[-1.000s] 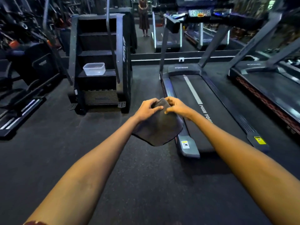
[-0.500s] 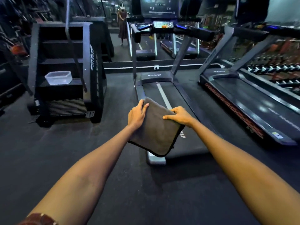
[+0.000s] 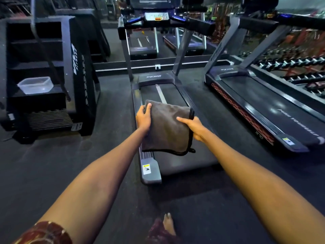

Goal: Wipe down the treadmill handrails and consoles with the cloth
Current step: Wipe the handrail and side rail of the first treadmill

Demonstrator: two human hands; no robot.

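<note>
Both hands grip the folded cloth (image 3: pixel 167 125) at centre: left hand (image 3: pixel 143 118) its left edge, right hand (image 3: pixel 193 126) its right. Handrails (image 3: pixel 198 25) and console (image 3: pixel 157 17) at twelve o'clock look untouched; wiping seems not yet begun.

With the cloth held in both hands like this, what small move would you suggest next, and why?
Probably step forward and raise the cloth toward the near treadmill's left handrail. Both the left hand and right hand grip the folded cloth low over the belt, well short of the handrails and console, which it has not yet touched.
</note>
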